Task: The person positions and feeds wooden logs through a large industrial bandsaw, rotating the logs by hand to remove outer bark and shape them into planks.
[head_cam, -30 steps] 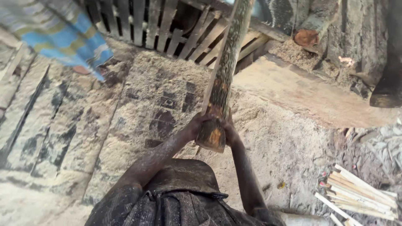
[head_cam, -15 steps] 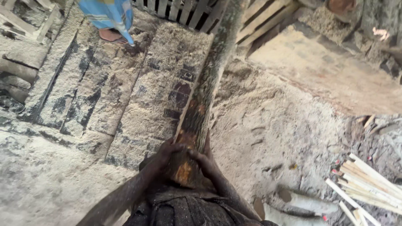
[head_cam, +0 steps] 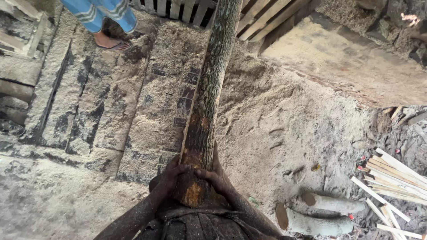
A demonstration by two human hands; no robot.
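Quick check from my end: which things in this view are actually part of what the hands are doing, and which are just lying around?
In hand:
- long bark-covered log, near end gripped on both sides
- left hand
- right hand

Lying about:
- two short cut logs on the sawdust
- pile of thin wood strips at right
- wooden slat pallet at top
- another person's sandalled foot

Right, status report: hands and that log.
Both hands, left hand and right hand, gripped on log near end. Another person's foot stands left of it.
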